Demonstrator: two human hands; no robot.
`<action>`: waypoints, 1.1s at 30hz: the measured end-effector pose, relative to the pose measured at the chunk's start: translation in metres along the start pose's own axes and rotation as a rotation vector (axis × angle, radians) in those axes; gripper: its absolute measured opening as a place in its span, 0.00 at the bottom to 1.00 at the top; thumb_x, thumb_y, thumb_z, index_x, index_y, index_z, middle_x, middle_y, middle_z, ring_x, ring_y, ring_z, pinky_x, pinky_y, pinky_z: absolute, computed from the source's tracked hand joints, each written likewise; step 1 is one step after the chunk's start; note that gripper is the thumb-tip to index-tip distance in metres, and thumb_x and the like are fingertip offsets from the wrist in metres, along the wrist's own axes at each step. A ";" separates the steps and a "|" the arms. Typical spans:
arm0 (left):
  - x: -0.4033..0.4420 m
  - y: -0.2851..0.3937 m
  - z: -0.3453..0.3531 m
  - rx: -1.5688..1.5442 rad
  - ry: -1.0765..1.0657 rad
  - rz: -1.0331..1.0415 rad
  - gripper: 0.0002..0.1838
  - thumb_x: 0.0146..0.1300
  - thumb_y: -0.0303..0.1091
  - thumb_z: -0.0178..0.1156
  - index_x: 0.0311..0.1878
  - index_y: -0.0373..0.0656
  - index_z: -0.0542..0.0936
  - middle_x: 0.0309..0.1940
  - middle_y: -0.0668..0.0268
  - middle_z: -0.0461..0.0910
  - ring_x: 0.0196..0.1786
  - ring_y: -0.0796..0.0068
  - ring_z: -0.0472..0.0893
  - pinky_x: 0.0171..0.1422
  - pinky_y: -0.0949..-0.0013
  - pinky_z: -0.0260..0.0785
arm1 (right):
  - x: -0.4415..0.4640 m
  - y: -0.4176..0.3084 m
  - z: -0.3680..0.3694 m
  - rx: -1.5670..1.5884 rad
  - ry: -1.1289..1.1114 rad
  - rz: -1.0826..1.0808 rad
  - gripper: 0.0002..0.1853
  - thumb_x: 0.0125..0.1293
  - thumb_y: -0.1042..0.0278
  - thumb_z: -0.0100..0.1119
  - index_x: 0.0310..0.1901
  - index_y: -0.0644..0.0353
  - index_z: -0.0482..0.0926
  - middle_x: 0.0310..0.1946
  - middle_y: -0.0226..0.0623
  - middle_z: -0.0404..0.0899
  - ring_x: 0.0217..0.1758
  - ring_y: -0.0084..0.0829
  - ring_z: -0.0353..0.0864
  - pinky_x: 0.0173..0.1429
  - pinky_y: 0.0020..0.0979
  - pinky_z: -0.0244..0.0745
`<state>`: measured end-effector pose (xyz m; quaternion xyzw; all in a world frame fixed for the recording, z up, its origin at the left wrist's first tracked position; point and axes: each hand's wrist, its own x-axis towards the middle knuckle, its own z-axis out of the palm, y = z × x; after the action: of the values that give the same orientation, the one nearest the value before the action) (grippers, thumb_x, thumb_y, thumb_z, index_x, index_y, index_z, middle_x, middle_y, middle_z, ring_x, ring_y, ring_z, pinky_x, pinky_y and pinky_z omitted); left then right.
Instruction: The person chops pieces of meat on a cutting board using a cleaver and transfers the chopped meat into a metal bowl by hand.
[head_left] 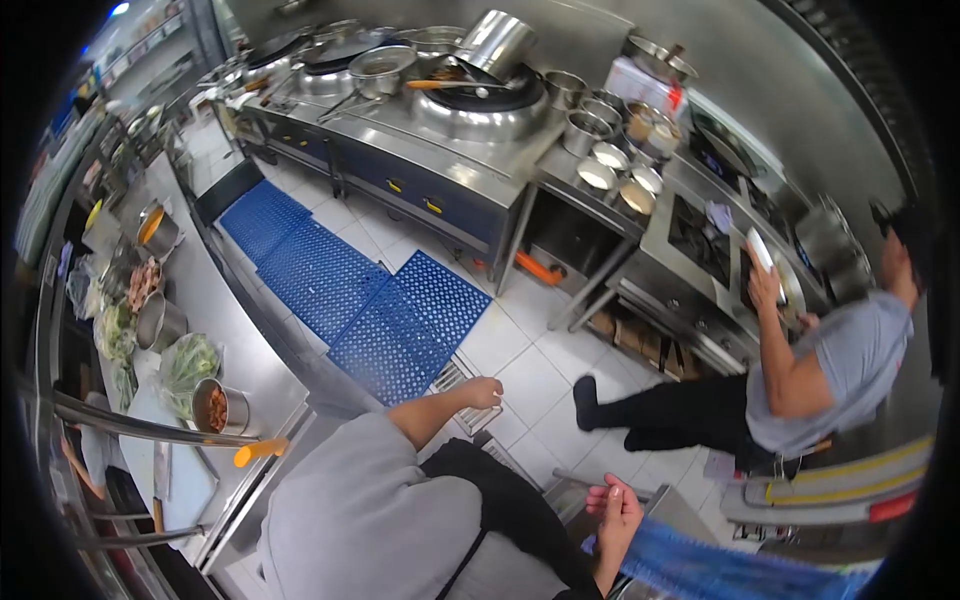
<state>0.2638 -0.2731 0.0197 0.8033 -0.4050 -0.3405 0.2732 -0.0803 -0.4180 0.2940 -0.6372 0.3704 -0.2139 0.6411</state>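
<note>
My left hand (480, 393) hangs over the white tile floor (528, 385), near a metal floor drain (452, 376). Its fingers are curled in, and nothing sticks out of them. My right hand (615, 505) is raised lower in the view, palm partly showing, fingers loosely bent and apart, with nothing in it. Just beside it lies a blue sheet-like thing (745, 560), its kind unclear. A metal edge runs behind the right hand.
Blue perforated mats (360, 285) cover the aisle. On the left, a steel counter (245, 335) carries pots, bagged greens (190, 368) and a knife (161, 475). Wok stoves (420, 165) line the back. A co-worker (830, 370) stands right at a gas stove (700, 240), holding a white object.
</note>
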 end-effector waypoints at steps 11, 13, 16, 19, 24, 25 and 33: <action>-0.026 -0.086 -0.062 -0.147 0.478 -0.452 0.17 0.59 0.42 0.63 0.46 0.43 0.88 0.47 0.52 0.88 0.50 0.53 0.87 0.58 0.55 0.79 | 0.207 -0.038 0.053 -0.046 -0.392 0.077 0.16 0.79 0.63 0.55 0.56 0.68 0.81 0.35 0.39 0.87 0.31 0.24 0.83 0.36 0.25 0.79; -0.032 -0.108 -0.078 -0.307 0.681 -0.517 0.16 0.61 0.43 0.61 0.44 0.42 0.88 0.41 0.54 0.88 0.45 0.57 0.88 0.52 0.56 0.80 | 0.261 -0.042 0.074 -0.077 -0.483 0.085 0.16 0.79 0.63 0.55 0.56 0.68 0.81 0.35 0.38 0.86 0.31 0.22 0.82 0.36 0.24 0.78; -0.067 -0.093 -0.136 -0.525 0.998 -0.570 0.15 0.69 0.41 0.58 0.35 0.40 0.85 0.26 0.59 0.85 0.30 0.65 0.85 0.40 0.58 0.76 | 0.320 -0.067 0.132 -0.107 -0.590 0.039 0.16 0.79 0.63 0.55 0.57 0.67 0.81 0.35 0.37 0.86 0.31 0.22 0.82 0.36 0.24 0.78; -0.125 -0.082 -0.207 -0.660 1.508 -0.486 0.17 0.72 0.41 0.59 0.30 0.39 0.81 0.21 0.67 0.80 0.24 0.78 0.76 0.32 0.65 0.70 | 0.354 -0.081 0.199 -0.200 -0.879 0.018 0.16 0.79 0.63 0.55 0.57 0.67 0.81 0.36 0.36 0.86 0.32 0.21 0.82 0.37 0.23 0.77; -0.250 -0.096 -0.321 -0.926 2.232 -0.255 0.11 0.70 0.30 0.57 0.51 0.36 0.83 0.32 0.67 0.83 0.30 0.78 0.81 0.34 0.73 0.75 | 0.348 -0.106 0.310 -0.249 -1.313 -0.084 0.16 0.78 0.65 0.56 0.58 0.68 0.80 0.38 0.36 0.86 0.35 0.21 0.82 0.40 0.23 0.77; -0.272 -0.102 -0.338 -0.897 2.359 -0.280 0.13 0.70 0.29 0.57 0.53 0.35 0.82 0.33 0.66 0.83 0.31 0.78 0.81 0.34 0.74 0.75 | 0.343 -0.109 0.334 -0.268 -1.398 -0.122 0.17 0.78 0.64 0.58 0.59 0.68 0.80 0.39 0.36 0.87 0.38 0.20 0.83 0.42 0.23 0.77; -0.411 -0.233 -0.416 -0.443 2.206 -0.692 0.17 0.70 0.33 0.60 0.57 0.35 0.82 0.35 0.68 0.83 0.32 0.81 0.79 0.38 0.73 0.75 | 0.284 -0.102 0.570 -0.389 -1.733 -0.062 0.16 0.77 0.63 0.59 0.57 0.67 0.82 0.39 0.35 0.87 0.37 0.19 0.82 0.40 0.23 0.76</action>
<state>0.5108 0.2600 0.2441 0.6654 0.3584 0.4199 0.5025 0.5457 -0.2642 0.2869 -0.6827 -0.2325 0.3930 0.5705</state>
